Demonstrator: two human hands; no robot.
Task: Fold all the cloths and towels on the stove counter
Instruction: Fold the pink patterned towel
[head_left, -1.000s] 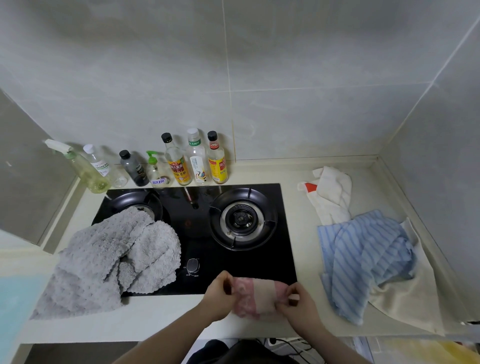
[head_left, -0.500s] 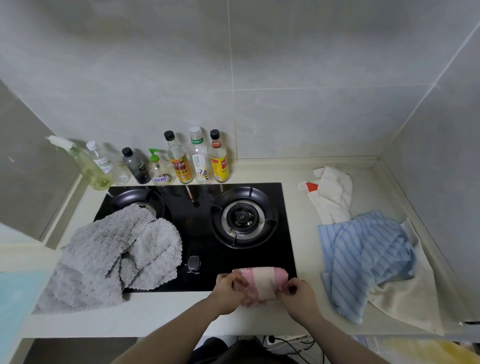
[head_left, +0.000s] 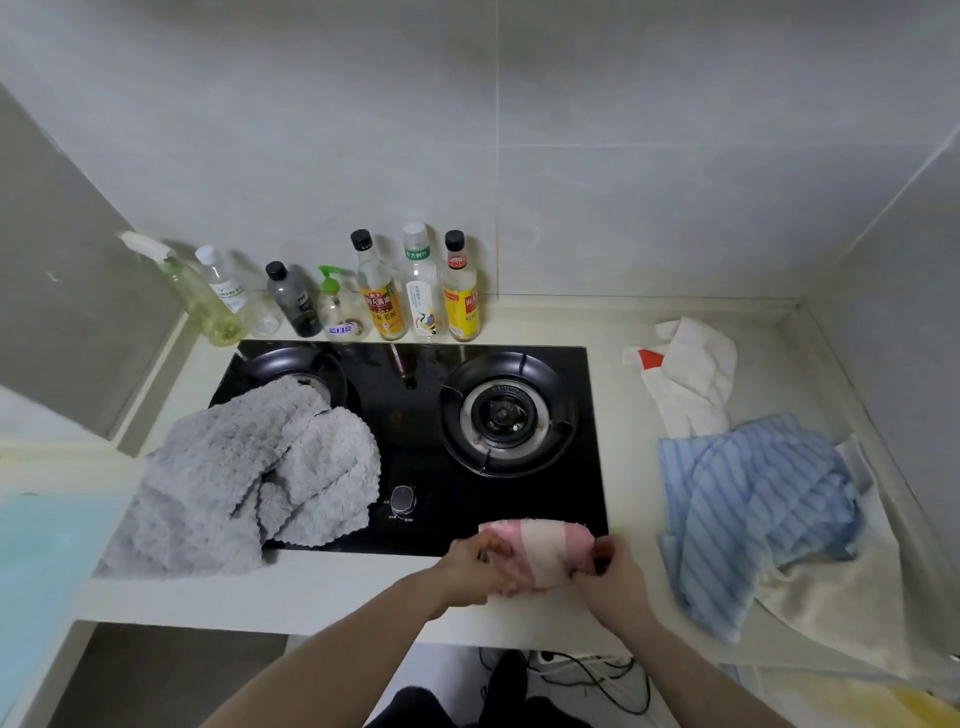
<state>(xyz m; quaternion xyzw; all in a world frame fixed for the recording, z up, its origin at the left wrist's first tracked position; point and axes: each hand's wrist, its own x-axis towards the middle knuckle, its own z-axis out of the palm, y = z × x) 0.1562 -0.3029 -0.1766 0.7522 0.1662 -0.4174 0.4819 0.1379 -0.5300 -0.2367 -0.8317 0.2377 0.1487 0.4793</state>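
the person holds a small pink and white cloth (head_left: 537, 553) with both hands, at about 6 o'clock in the view, over the front edge of the black stove (head_left: 415, 415) and the pale counter (head_left: 322, 587). the left hand (head_left: 475, 564) grasps the left end of this cloth with curled fingers, and the right hand (head_left: 615, 569) grasps the right end in the same way. the cloth is bunched into a short roll between them; whether it rests on the counter or is a little lifted, i cannot tell.

at about 9 o'clock a big grey fluffy towel (head_left: 244, 478) lies crumpled, partly on the left burner (head_left: 291, 366) and partly on the counter. at about 3 o'clock a blue striped cloth (head_left: 753, 509) lies in loose folds on top of a cream cloth (head_left: 852, 597), which shows under it at the near and right sides. just behind them, at about 2 o'clock, a white cloth (head_left: 693, 374) with a small red patch lies crumpled, and its near end touches the blue one.

the right burner (head_left: 506, 413) is uncovered, and a round knob (head_left: 402, 500) sits on the front part of the stove, between the grey towel and the hands. at about 11 to 12 o'clock a row of bottles (head_left: 379, 296) stands along the tiled wall, with a spray bottle (head_left: 192, 291) at its left end.
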